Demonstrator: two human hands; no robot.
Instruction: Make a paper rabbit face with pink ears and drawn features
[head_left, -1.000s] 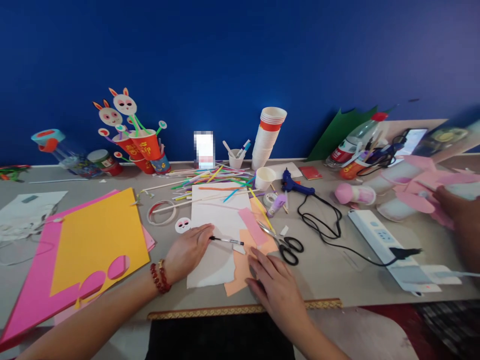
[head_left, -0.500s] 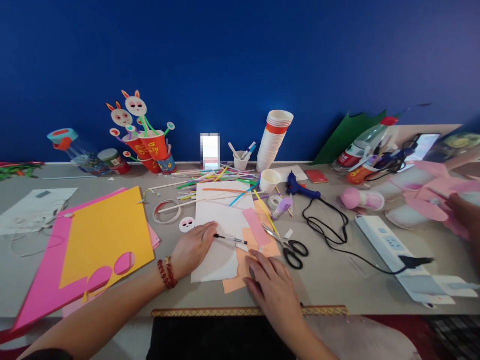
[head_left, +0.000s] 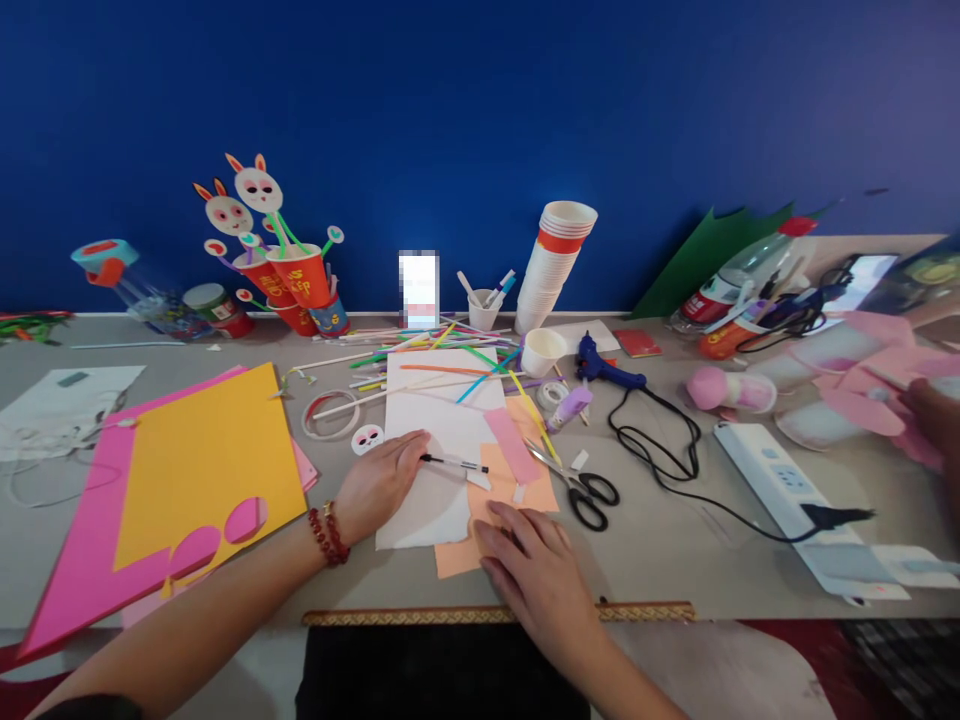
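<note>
My left hand [head_left: 384, 482], with a red bead bracelet [head_left: 328, 535] on its wrist, lies palm down with outstretched fingers on a white sheet of paper [head_left: 442, 400]. A black-and-clear pen [head_left: 455, 463] lies by its fingertips, one end touching or very close to them. My right hand [head_left: 536, 570] rests over orange paper [head_left: 454, 560], fingers apart and slightly bent; a small dark patch beneath its thumb cannot be made out. Pink paper [head_left: 511, 445] and black-handled scissors [head_left: 589, 500] are just beyond it. A round rabbit-face cutout [head_left: 367, 439] sits beside my left hand.
Yellow card [head_left: 217, 430] lies at left. Drinking straws, a tape roll [head_left: 330, 415] and a paper cup [head_left: 543, 352] stand behind the paper. A glue gun [head_left: 611, 365] trails its cord to a power strip [head_left: 787, 500]. Another person's hand [head_left: 934, 415] is at far right.
The camera view has shifted slightly. My right hand has moved a little to the left over the orange paper. My left hand and the pen keep nearly the same places on the paper.
</note>
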